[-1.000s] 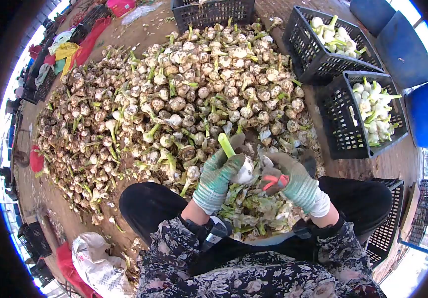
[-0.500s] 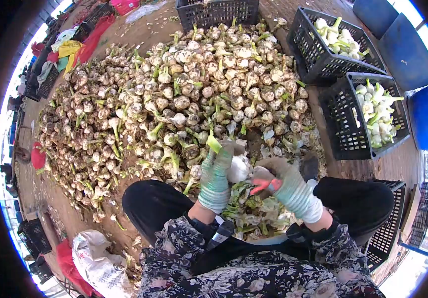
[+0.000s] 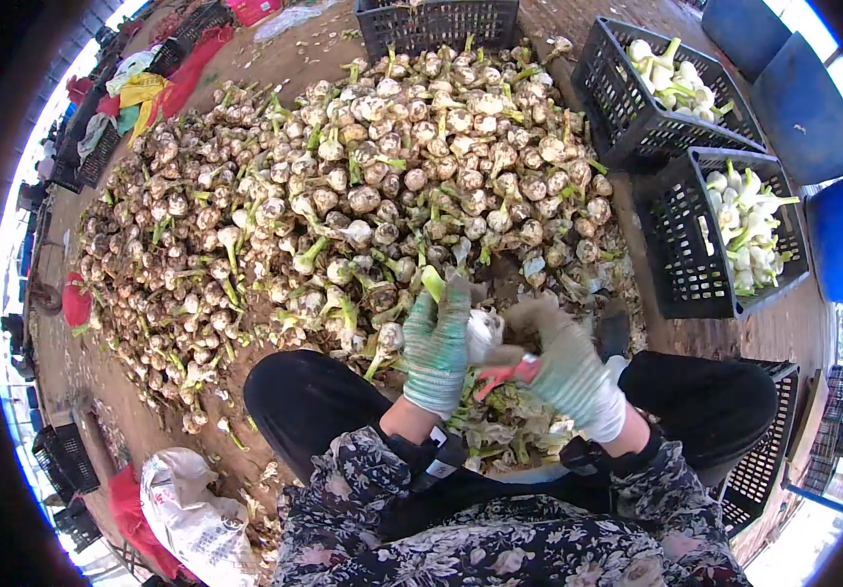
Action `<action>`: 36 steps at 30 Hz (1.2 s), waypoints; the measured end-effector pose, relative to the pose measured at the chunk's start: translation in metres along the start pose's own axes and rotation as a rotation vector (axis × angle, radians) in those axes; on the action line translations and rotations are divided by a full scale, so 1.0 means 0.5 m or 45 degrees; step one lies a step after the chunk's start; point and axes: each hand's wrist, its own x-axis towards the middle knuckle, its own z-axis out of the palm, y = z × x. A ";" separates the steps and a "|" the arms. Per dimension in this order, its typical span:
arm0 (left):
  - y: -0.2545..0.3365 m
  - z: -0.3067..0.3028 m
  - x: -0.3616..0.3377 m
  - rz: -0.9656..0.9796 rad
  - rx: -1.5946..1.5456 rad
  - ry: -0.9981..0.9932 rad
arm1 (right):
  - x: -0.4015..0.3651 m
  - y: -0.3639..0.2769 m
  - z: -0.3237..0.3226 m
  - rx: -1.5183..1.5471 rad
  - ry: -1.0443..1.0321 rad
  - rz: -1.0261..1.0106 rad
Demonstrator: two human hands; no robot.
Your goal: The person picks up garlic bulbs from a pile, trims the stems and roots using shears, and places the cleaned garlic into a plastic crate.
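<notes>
My left hand (image 3: 436,347), in a green-and-white knit glove, is closed around a white garlic bulb (image 3: 483,333). A green stem (image 3: 432,284) sticks up past its fingers. Close on the right, my gloved right hand (image 3: 566,367) grips a small tool with a red handle (image 3: 511,373), next to the bulb. Fingers and blur hide the tool's working end. Below both hands, between the knees, lie trimmed leaves and skins (image 3: 509,416). Just ahead spreads a large heap of soil-stained garlic (image 3: 363,196) with short green stems.
Two black crates of cleaned white garlic, a nearer one (image 3: 676,254) and a farther one (image 3: 627,117), stand at right. Another black crate (image 3: 436,29) sits behind the heap. Blue barrels (image 3: 842,240) line the right edge. A white sack (image 3: 196,514) lies at lower left.
Both hands have shifted slightly to the right, the left one with the garlic bulb. The red-handled tool has turned, its red part now pointing lower left beneath the bulb.
</notes>
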 end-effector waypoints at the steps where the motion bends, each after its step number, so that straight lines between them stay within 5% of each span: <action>1: -0.003 -0.003 0.000 -0.001 0.003 0.002 | -0.001 -0.026 0.007 -0.326 -0.006 0.052; 5: -0.006 -0.014 -0.003 0.115 0.115 0.045 | 0.011 0.000 0.012 -0.036 -0.007 -0.019; 6: 0.003 -0.011 -0.008 0.050 0.065 -0.011 | 0.018 0.022 0.017 0.348 0.044 0.183; 9: 0.010 -0.006 -0.002 -0.076 0.042 -0.079 | 0.044 0.110 -0.010 0.187 0.052 0.414; 11: 0.009 -0.010 -0.008 -0.005 0.065 -0.043 | 0.028 0.092 -0.005 0.029 0.038 0.227; 13: -0.013 -0.022 0.006 -0.069 -0.021 -0.019 | 0.010 0.048 -0.010 0.631 -0.085 0.421; 14: -0.009 -0.013 0.005 -0.018 -0.018 -0.042 | 0.008 0.065 -0.006 0.123 0.004 -0.002; 16: -0.006 -0.008 0.003 0.036 -0.015 -0.063 | 0.008 0.058 0.005 -0.028 0.014 0.013; 18: -0.009 -0.014 -0.002 0.476 0.367 -0.186 | 0.015 0.044 0.012 -0.112 -0.031 0.205; 21: -0.025 -0.025 -0.005 0.626 0.569 -0.183 | 0.020 0.017 0.001 -0.192 -0.089 0.187; 26: -0.026 -0.027 -0.009 0.647 0.496 -0.197 | 0.017 0.008 0.006 -0.416 0.034 0.146; 28: 0.009 -0.010 -0.017 0.076 0.106 -0.253 | 0.038 0.050 -0.014 -0.392 -0.028 0.404; 29: 0.015 -0.002 -0.011 0.086 0.102 -0.259 | 0.039 0.072 -0.017 -0.398 -0.022 0.395; 31: 0.013 0.004 -0.014 0.285 0.161 -0.163 | 0.023 0.104 -0.009 0.372 0.016 0.273; 33: 0.019 0.000 -0.010 0.233 0.163 -0.169 | 0.021 0.106 -0.022 0.371 -0.019 0.326; 35: 0.015 0.001 -0.008 0.052 0.078 -0.239 | 0.025 0.005 -0.035 0.917 -0.151 0.583; 36: -0.008 0.002 -0.007 0.123 0.144 -0.183 | 0.020 0.061 0.006 0.894 0.013 0.325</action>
